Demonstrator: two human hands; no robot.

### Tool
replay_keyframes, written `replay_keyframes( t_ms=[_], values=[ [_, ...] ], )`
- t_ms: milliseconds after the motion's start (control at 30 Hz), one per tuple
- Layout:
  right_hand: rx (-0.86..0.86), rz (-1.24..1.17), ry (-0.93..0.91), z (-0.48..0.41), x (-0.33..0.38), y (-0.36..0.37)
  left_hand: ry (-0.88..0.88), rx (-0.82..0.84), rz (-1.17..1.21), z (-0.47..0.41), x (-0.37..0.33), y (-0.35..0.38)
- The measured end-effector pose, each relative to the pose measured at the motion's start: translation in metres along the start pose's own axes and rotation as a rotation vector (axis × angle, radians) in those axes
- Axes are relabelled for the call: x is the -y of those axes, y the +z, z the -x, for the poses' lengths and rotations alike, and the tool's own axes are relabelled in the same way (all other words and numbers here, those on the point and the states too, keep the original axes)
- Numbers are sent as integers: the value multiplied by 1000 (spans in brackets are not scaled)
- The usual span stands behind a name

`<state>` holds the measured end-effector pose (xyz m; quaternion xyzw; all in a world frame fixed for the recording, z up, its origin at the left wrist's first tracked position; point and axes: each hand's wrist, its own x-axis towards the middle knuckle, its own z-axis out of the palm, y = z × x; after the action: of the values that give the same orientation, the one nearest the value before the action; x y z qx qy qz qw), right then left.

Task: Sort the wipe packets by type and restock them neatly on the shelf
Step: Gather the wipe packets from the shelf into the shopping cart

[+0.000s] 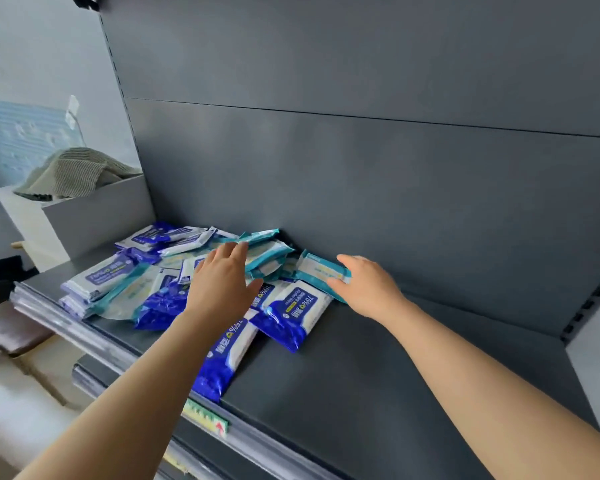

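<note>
Dark grey metal is seen across most of the view: a flat shelf (378,358) backed by a plain back panel (361,185). On the shelf, a loose pile of wipe packets (125,282) is heaped without order. Two kinds are mixed in it: blue-and-white packets (291,313), mostly at the front of the pile, and teal-edged packets (267,258), mostly at its back against the panel. One blue-and-white packet at the front of the pile is laid out as far as the shelf's front edge.

The left hand (219,285) is held palm down over the middle of the pile, its fingers straight and close together, the fingertips reaching the teal-edged packets; whether they are touched cannot be told. At the right end of the pile, a single teal packet (317,270) is pinched by the right hand (368,285), thumb under one edge and fingers over the top, and is tilted up off the shelf.

Left of the pile, beyond the shelf's end, a white box (94,220) is seen with a striped cloth (73,171) draped on it. Below the front of the pile, a label strip (205,415) is fixed to the shelf edge.
</note>
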<state>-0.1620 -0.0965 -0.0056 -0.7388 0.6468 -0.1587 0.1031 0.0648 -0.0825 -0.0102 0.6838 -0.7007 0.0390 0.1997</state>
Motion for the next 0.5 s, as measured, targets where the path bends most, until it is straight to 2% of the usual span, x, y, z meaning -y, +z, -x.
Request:
replay_keyframes(
  t_ms=[233, 367, 500],
  values=[
    [164, 22, 173, -53, 2, 29, 14, 162, 11, -66, 44, 20],
    [186, 83, 298, -64, 7, 36, 115, 50, 112, -80, 66, 27],
    [114, -42, 447, -56, 16, 31, 275, -84, 174, -84, 76, 21]
  ],
)
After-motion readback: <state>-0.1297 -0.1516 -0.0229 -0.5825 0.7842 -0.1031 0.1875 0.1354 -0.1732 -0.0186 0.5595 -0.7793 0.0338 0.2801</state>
